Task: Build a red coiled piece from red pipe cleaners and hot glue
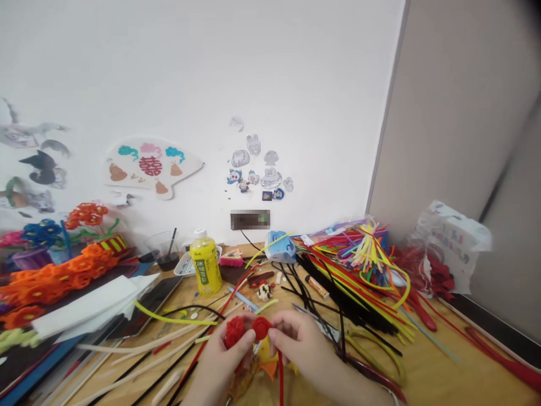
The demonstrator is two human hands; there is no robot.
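At the front middle of the table, my left hand [226, 352] is closed around a red fuzzy bundle [234, 331] made of bent pipe cleaner. Its thumb also presses on a round red pipe-cleaner coil [261, 327]. My right hand [293, 338] pinches the coil's right edge between thumb and fingers. From that hand a straight red pipe-cleaner end [281, 380] hangs down. Below the hands lies a yellow and orange fuzzy piece [267, 363], partly hidden by them.
A yellow drink bottle [205, 265] stands behind my hands. Bundled pipe cleaners [359, 282] spread to the right. Orange pipe-cleaner flowers [59, 276] and white paper [88, 307] lie left. A blue-white tissue pack [280, 247] sits near the wall.
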